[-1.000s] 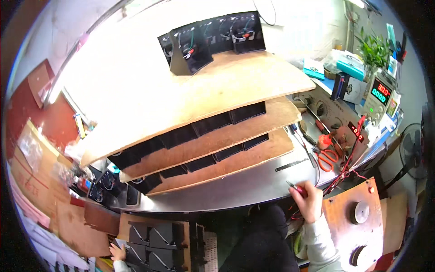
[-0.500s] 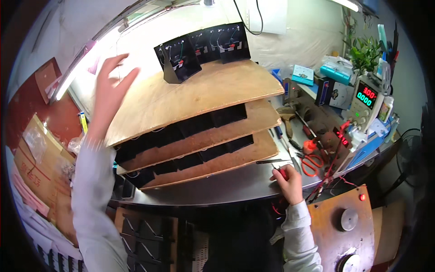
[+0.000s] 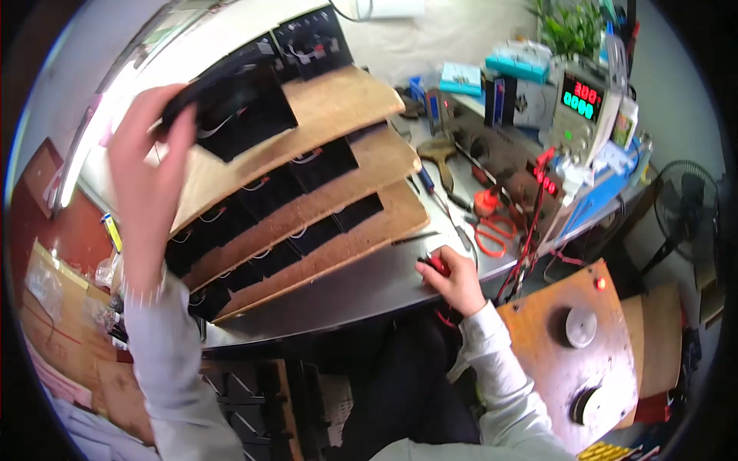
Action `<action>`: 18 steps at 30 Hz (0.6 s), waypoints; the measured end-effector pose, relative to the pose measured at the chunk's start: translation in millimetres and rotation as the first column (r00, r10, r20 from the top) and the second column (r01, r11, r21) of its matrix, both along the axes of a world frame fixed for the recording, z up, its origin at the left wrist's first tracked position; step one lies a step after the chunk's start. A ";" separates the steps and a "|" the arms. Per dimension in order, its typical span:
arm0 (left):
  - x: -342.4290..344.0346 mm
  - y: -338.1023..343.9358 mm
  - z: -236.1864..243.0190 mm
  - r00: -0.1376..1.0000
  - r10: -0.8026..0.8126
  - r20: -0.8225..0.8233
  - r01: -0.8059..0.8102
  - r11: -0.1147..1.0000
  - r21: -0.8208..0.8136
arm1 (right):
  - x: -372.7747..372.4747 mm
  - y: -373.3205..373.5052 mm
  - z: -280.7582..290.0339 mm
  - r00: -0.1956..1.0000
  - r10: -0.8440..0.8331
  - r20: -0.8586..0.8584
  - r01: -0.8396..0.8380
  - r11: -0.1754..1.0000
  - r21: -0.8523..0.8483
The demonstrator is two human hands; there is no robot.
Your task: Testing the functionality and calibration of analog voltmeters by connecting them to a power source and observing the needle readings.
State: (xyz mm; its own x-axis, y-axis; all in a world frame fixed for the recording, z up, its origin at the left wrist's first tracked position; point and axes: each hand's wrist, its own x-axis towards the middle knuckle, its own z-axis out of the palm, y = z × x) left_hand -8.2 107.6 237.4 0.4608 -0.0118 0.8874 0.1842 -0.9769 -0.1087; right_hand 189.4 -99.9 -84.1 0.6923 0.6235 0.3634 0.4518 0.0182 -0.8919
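My left hand (image 3: 150, 161), slightly blurred, is raised at the top wooden shelf (image 3: 354, 88), its fingers gripping the left edge of a black panel (image 3: 246, 111) with a white wire on it. More black panels (image 3: 311, 46) stand behind it on that shelf. My right hand (image 3: 453, 280) is closed on a small red-handled tool (image 3: 437, 263) over the steel bench top (image 3: 300, 296), near the front right of the shelves. The tool's tip is hard to make out.
Lower shelves (image 3: 392, 207) hold black parts. At right are orange scissors (image 3: 492, 234), red leads, a power supply (image 3: 576, 115), a plant (image 3: 561, 23), a fan (image 3: 676, 192) and a board with metal discs (image 3: 530, 330). Black pieces (image 3: 242, 392) lie below the bench at lower left.
My left hand has risen from the lower left to the top shelf and taken hold of a black panel. My right hand has moved up and left with the tool. The view has shifted.
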 end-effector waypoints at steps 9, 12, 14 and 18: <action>-75.0 -74.7 -156.6 0.968 -0.096 -0.234 0.100 0.995 0.005 | -77.5 -49.1 -35.0 0.916 -0.266 -0.301 0.311 0.944 0.111; -61.6 -67.9 -225.8 0.950 -0.158 -0.270 0.137 0.986 -0.096 | -120.3 -82.0 -33.6 0.888 -0.310 -0.340 0.331 0.943 0.006; -51.4 -73.1 -268.7 0.957 -0.177 -0.232 0.130 0.971 -0.202 | -144.1 -102.1 -41.4 0.879 -0.340 -0.333 0.332 0.940 -0.083; -50.5 -87.5 -309.4 0.945 -0.185 -0.270 0.081 0.932 -0.354 | -169.2 -113.9 -23.8 0.813 -0.340 -0.472 0.302 0.940 -0.158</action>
